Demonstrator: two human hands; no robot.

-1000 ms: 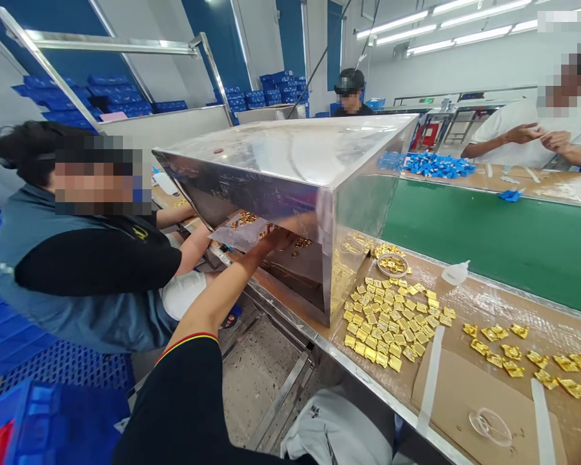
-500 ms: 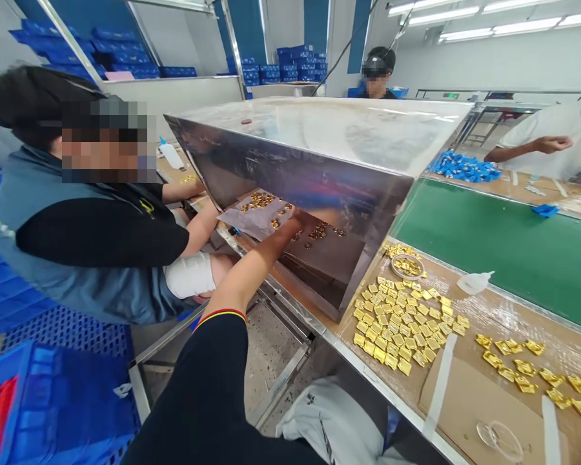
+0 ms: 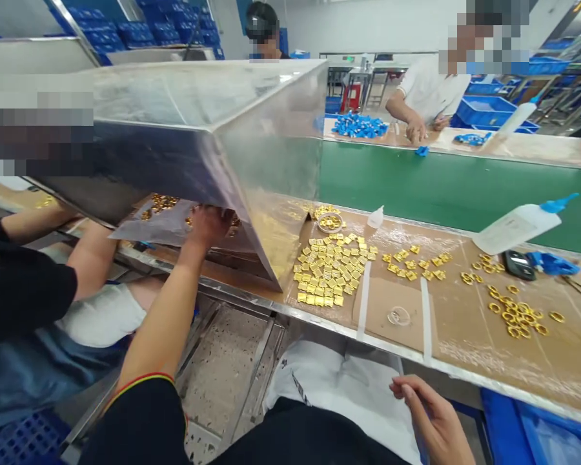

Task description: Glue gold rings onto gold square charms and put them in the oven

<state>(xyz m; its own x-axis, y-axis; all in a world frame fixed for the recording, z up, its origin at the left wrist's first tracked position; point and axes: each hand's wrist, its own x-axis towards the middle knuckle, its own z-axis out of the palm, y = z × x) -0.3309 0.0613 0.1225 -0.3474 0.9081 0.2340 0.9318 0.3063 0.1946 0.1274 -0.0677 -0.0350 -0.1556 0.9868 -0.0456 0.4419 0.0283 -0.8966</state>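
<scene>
My left hand [image 3: 211,225] reaches under the slanted metal hood [image 3: 266,187], just above a pale sheet [image 3: 145,225] with small shiny gold pieces [image 3: 161,203] on it. Its fingertips are dark and blurred, so whether they hold a piece is unclear. Low over my lap is my right hand [image 3: 433,413], fingers loosely bent, thumb a little apart, and no object visible in it. Square gold pieces [image 3: 329,265] lie in rows on the bench to the right of the hood.
Gold rings [image 3: 518,313], a squeeze bottle [image 3: 518,226] and a small dark device [image 3: 519,265] lie farther right. Cardboard [image 3: 392,310] is taped near the bench edge. Behind runs a green belt [image 3: 416,184]. A co-worker's arms [image 3: 94,258] are close on the left; another person works across the belt.
The view has swung to the right. My left hand, hidden behind the hood's edge before, now shows under it, and my right hand has come into view over my lap.
</scene>
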